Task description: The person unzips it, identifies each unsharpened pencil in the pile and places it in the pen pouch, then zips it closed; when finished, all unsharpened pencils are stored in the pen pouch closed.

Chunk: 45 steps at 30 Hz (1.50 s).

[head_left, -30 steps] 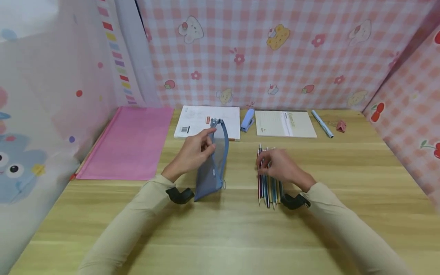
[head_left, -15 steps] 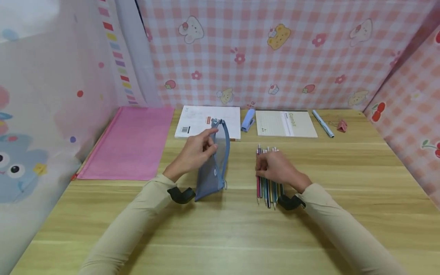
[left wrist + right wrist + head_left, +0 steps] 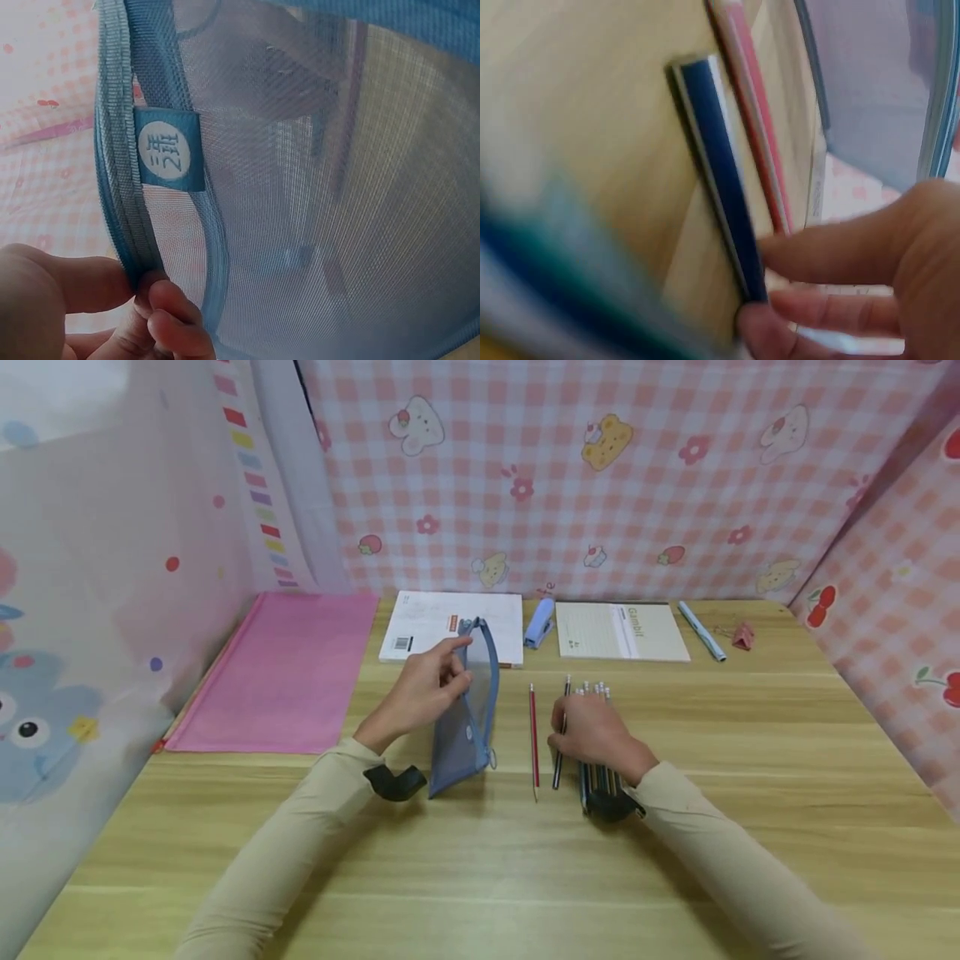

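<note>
My left hand (image 3: 420, 689) pinches the zipper edge of a blue mesh pencil pouch (image 3: 453, 756), which stands on the table with its mouth open. In the left wrist view, thumb and fingers grip the zipper tape (image 3: 118, 150) near a small blue label (image 3: 166, 154). To the right, my right hand (image 3: 597, 727) holds a dark blue pencil (image 3: 718, 150) between thumb and fingers, low over the wood. A red pencil (image 3: 534, 735) lies alone between this hand and the pouch. Several more pencils (image 3: 593, 773) lie bunched under my right hand, partly hidden by it and the wrist strap.
Along the back lie a white book (image 3: 427, 618), a lilac stapler (image 3: 539, 622), a notepad (image 3: 592, 631), a light blue pen (image 3: 702, 631) and a pink clip (image 3: 742, 636). A pink folder (image 3: 277, 677) lies at left. Patterned cloth walls (image 3: 465, 468) border the table.
The red pencil has come away from the bunch and now lies to its left. My right hand has shifted slightly left, onto the dark blue pencil. My left hand and the pouch stay put.
</note>
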### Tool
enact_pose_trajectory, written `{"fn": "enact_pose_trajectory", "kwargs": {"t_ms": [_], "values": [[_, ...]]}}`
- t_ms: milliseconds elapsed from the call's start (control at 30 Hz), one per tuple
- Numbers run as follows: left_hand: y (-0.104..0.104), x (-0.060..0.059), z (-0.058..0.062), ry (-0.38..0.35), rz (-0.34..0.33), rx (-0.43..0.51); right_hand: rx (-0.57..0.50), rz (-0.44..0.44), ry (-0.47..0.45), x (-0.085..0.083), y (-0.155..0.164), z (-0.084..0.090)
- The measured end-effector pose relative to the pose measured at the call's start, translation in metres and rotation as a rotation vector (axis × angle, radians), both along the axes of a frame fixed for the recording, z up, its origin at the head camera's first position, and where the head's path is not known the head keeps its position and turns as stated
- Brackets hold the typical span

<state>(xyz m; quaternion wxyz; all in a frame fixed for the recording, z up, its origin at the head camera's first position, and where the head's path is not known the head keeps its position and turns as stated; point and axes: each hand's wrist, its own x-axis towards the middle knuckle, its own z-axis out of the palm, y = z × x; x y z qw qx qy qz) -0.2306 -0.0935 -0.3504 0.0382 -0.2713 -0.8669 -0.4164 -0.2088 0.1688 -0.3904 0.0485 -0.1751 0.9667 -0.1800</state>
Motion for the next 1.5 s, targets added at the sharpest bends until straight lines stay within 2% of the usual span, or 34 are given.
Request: {"fn": "enact_pose_trajectory", "kwargs": {"t_ms": [267,500,767,1033,1267,1500], "values": [[-0.001,0.000,0.002,-0.012,0.004,-0.013,-0.010,-0.118,-0.104,-0.006,-0.012,0.003],[0.000,-0.002,0.004,-0.010,-0.011,-0.020,-0.174,-0.192,-0.208,-0.010,-0.006,0.004],[-0.002,-0.002,0.003,-0.015,0.002,-0.034,-0.337,-0.188,-0.230,-0.008,-0.004,0.005],[-0.001,-0.002,0.000,-0.002,0.001,-0.048,-0.500,-0.129,-0.148,-0.006,-0.011,0.020],[0.006,-0.003,-0.004,-0.019,-0.018,-0.040,-0.632,-0.134,-0.050,-0.010,-0.021,0.036],[0.006,-0.006,-0.005,-0.030,-0.018,-0.029,-0.784,-0.148,-0.012,-0.020,-0.041,0.046]]}}
